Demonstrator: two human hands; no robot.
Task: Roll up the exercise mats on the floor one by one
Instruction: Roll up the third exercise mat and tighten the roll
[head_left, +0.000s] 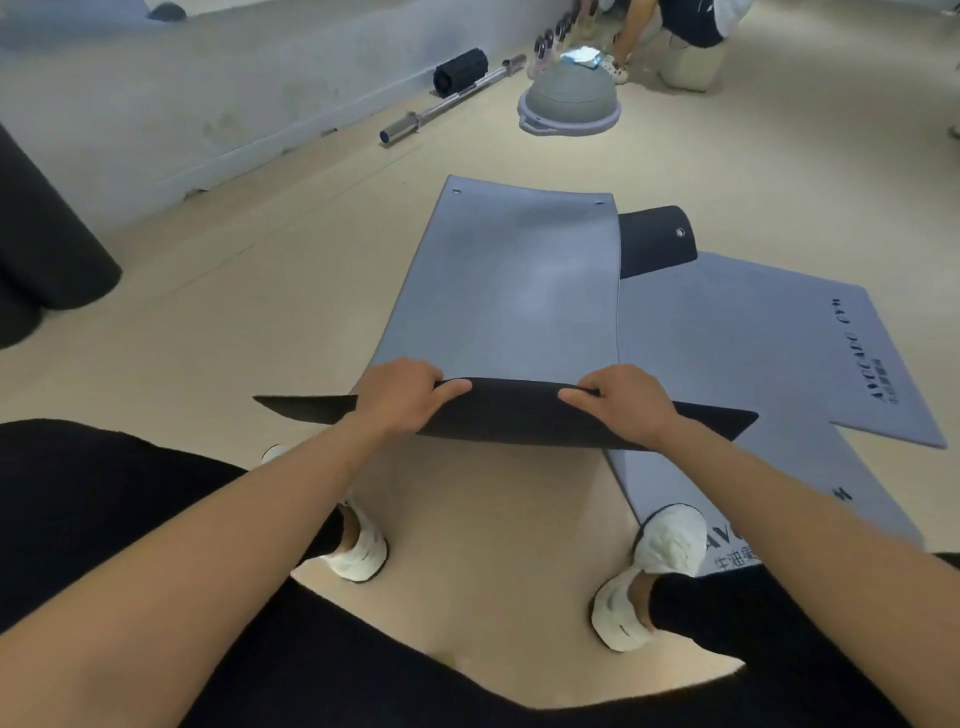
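The left hand (400, 400) and right hand (623, 402) each have a closed grip on the near edge of the grey exercise mat (509, 291). Fingers curl over the lifted edge and thumbs lie on its dark underside. The mat's far end lies on the floor (260, 291). Along the mat's right edge lie a printed grey mat (753, 338) and a dark mat's curled corner (657, 239).

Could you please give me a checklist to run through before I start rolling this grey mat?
1. Grip on the near edge, left hand and right hand: ok.
2. Top of the grey mat bare: ok.
3. It lies over, not under, the black mat: ok.
4. Shoes off it: ok; the right shoe stands on a printed mat.
5. Far end lying flat: cannot tell.
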